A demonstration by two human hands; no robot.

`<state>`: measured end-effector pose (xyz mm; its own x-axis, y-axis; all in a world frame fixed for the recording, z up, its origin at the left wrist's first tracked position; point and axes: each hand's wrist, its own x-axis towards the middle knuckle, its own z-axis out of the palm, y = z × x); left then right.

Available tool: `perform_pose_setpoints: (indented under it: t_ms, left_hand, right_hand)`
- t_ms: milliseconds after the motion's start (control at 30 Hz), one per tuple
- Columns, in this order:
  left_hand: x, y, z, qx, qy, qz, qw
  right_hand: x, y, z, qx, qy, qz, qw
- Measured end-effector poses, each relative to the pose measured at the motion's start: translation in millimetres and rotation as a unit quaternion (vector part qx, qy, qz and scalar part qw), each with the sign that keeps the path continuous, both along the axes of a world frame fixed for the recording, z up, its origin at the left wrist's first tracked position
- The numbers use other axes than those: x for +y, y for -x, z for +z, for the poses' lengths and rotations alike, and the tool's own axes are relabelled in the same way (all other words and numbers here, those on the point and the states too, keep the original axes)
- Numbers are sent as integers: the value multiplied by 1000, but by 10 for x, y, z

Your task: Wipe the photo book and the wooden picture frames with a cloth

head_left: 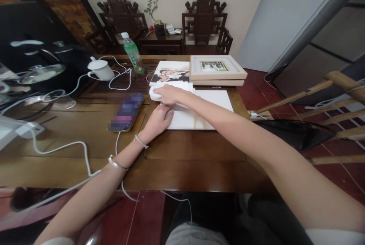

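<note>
A white rectangular panel (218, 104) lies flat on the table, with tan marks on its near part. My right hand (168, 94) is closed on a folded white cloth (155, 95), which it presses at the panel's far left corner. Just below it, my left hand (159, 119) rests on the panel's left edge, thumb apart from the fingers; the fingertips are partly hidden near the cloth. Behind the cloth lies a photo print (171, 72) of people in light and dark clothes. To its right, a light wood picture frame (242, 73) is stacked on another.
A phone (125, 112) with a cable lies left of my hands. Farther back stand a green-labelled bottle (133, 53) and a white lidded cup (101, 69). White cables (76, 142) run across the table's left side. A wooden chair (333, 89) stands at the right.
</note>
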<state>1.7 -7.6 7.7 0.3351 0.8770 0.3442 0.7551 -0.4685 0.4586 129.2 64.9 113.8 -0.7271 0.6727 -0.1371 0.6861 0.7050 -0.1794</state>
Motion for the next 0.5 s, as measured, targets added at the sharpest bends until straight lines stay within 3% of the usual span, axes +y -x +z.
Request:
perform_pose_setpoints:
  t_ms: [167,333,500]
  left_hand:
    - [16,8,-37,-3,-9,-13,1000]
    - [29,12,-74,-8,-6,-8,1000]
    - [23,16,-62,-7,-4,-12,1000]
  right_hand:
    - [14,-280,123,-24,-2,-11,1000]
    - [54,-1010,190,-8,34,-92,995]
    - [21,-1765,35,5,0,-156,988]
